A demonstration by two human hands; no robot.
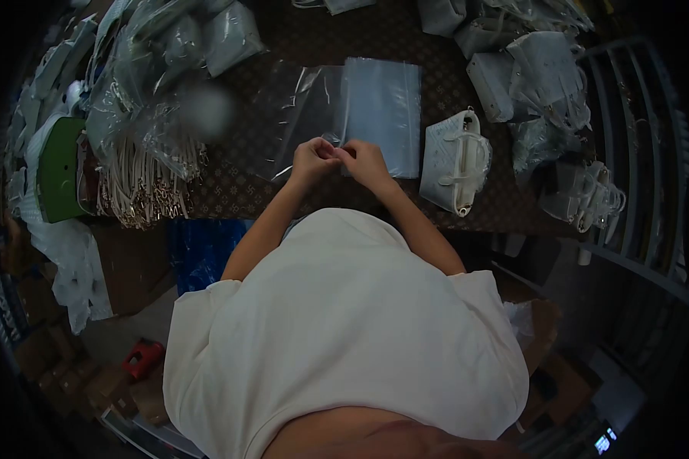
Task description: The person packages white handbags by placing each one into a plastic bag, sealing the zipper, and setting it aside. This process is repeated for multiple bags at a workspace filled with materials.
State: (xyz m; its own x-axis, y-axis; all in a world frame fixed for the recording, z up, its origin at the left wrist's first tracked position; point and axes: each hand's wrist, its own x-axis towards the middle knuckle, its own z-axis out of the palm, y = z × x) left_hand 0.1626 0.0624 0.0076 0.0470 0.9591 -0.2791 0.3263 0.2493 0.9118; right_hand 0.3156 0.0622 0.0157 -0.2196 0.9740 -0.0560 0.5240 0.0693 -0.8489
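Note:
My left hand [312,161] and my right hand [366,163] meet over the table's near side, fingers pinched together. Between them is the near edge of a clear plastic bag [305,107], which lies flat and stretches away to the left. Just beyond my right hand lies a stack of clear plastic bags [384,115], partly beside the single one. A white handbag [453,164] with short handles rests on its own to the right of the stack. My fingertips hide exactly how the plastic is gripped.
Left on the patterned tabletop [237,187] are bundled straps with metal clasps [149,172] and a green case [61,170]. Several plastic-wrapped white bags [547,76] crowd the far right, beside a metal rack [631,145]. Cardboard boxes [130,264] stand below.

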